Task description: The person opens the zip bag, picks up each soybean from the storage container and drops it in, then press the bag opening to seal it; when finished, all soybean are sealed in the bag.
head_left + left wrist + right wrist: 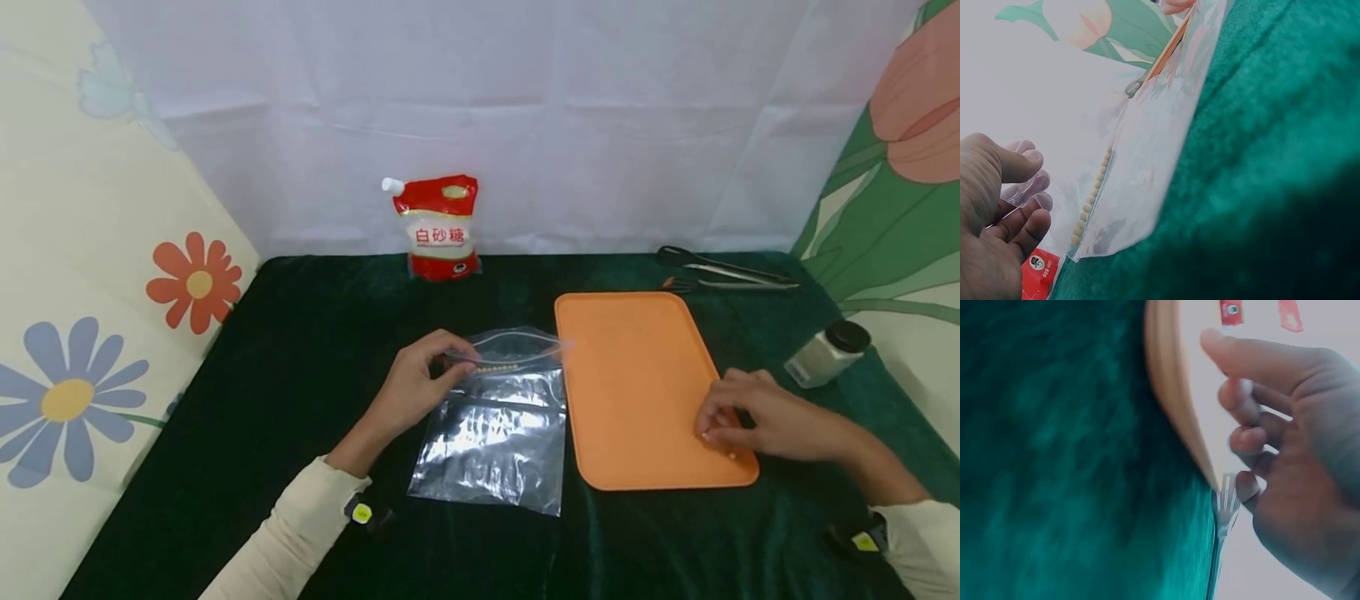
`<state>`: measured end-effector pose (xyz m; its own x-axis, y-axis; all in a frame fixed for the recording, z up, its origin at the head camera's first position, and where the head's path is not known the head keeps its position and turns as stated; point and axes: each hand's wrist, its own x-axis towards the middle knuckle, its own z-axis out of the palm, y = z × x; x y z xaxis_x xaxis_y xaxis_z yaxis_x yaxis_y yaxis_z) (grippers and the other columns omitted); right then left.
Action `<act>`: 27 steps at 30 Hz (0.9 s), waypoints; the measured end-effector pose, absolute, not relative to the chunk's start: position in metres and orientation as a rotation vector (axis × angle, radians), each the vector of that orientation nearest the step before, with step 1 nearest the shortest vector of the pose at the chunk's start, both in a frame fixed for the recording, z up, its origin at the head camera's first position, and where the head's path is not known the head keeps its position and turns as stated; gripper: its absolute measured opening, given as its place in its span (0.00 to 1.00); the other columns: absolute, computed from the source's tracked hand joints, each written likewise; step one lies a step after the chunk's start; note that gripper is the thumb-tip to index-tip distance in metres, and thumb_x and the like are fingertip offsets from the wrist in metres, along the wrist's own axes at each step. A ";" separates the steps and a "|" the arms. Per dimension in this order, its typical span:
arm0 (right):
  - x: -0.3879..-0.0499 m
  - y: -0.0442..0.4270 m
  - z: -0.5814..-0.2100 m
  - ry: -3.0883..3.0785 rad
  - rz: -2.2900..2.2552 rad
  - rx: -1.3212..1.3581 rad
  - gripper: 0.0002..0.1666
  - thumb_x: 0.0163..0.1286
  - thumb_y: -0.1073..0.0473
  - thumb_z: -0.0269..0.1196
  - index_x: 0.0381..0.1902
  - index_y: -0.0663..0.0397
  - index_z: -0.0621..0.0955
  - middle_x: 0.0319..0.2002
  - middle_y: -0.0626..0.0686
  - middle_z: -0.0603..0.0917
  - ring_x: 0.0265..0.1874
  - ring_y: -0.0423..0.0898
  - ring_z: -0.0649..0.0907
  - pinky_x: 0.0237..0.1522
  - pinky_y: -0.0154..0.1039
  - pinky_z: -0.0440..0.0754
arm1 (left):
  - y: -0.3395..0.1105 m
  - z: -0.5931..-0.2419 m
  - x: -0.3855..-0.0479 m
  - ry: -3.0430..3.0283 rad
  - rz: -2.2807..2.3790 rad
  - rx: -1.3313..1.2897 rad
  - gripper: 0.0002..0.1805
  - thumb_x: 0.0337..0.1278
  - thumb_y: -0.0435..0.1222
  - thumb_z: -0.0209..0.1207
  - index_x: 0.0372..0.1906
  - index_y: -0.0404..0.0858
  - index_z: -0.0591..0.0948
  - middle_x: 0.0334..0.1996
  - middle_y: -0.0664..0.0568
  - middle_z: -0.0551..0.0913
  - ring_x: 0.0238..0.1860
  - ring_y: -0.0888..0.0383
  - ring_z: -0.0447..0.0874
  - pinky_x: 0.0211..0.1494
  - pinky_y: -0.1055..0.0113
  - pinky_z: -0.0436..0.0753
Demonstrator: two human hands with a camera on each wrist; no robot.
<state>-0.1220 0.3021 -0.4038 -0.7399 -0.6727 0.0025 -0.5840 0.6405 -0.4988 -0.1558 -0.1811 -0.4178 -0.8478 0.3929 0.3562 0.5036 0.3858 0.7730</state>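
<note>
A clear zip bag [495, 450] lies on the dark green cloth, its mouth parted. My left hand [423, 375] grips the left end of that mouth between thumb and fingers; the left wrist view shows clear plastic over some fingertips. Small beige balls [1088, 206] sit in a row inside the bag. Over the right side of an orange tray [637, 383] is my right hand [757, 417], its fingers loosely bent and its thumb apart from them in the right wrist view. A tiny pale ball [732, 455] lies on the tray by those fingers.
A red and white sugar pouch [441, 233] stands at the back. Tongs [727, 267] and a fork [1225, 503] lie at the back right. A black-capped jar [825, 354] leans or lies right of the tray.
</note>
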 end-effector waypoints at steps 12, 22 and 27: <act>-0.145 0.216 -0.384 2.683 -1.316 -0.838 0.04 0.71 0.57 0.66 0.43 0.43 0.84 0.35 0.46 0.76 0.36 0.45 0.70 0.37 0.44 0.66 | -0.180 -0.414 -0.150 -2.519 -1.501 -0.804 0.11 0.62 0.32 0.65 0.46 0.48 0.83 0.45 0.59 0.81 0.44 0.60 0.79 0.47 0.58 0.80; -0.155 0.138 -0.355 2.647 -1.500 -0.906 0.06 0.71 0.61 0.65 0.44 0.52 0.84 0.32 0.51 0.75 0.34 0.45 0.71 0.37 0.44 0.68 | -0.182 -0.417 -0.152 -2.532 -1.474 -0.800 0.12 0.62 0.33 0.65 0.46 0.51 0.82 0.45 0.61 0.81 0.44 0.61 0.79 0.47 0.60 0.80; -0.162 0.123 -0.357 2.646 -1.504 -1.063 0.07 0.70 0.65 0.65 0.44 0.57 0.86 0.29 0.53 0.75 0.30 0.45 0.70 0.34 0.51 0.68 | -0.183 -0.416 -0.152 -2.531 -1.482 -0.813 0.12 0.62 0.33 0.65 0.47 0.51 0.82 0.45 0.61 0.80 0.44 0.60 0.79 0.47 0.61 0.80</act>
